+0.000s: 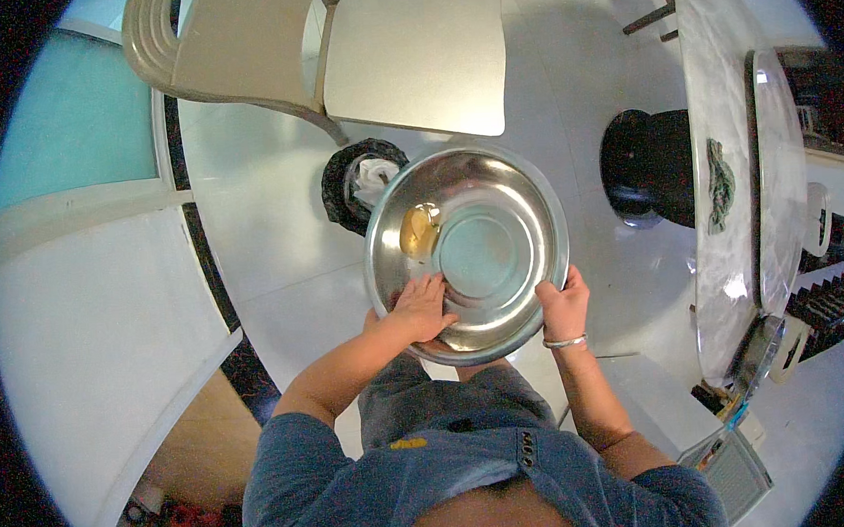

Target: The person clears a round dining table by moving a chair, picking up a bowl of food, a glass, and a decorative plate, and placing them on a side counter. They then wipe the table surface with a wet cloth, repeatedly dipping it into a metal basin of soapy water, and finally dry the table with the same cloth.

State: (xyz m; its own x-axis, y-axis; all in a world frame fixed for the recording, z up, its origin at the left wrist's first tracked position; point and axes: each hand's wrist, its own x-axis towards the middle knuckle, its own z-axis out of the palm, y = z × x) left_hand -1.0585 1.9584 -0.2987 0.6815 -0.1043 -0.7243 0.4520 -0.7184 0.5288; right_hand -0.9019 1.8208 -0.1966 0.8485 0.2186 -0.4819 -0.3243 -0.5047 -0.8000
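A wide stainless steel basin (479,253) is held out in front of my body, above the tiled floor. My right hand (564,306) grips its rim on the right, thumb over the edge. Inside the basin, my left hand (421,308) lies spread against the lower left wall and grasps nothing. Just beyond those fingertips is a shiny yellow-brown oval object (419,233), perhaps a potato; its exact kind is unclear. The basin's flat bottom (484,253) shows a bluish tint.
A bin with a black liner (339,182) stands partly behind the basin's left rim, white waste inside. Ahead is a beige chair (411,56). On the right, a marble-look table (724,283) on a black pedestal (646,166) carries a crumpled green cloth (720,183).
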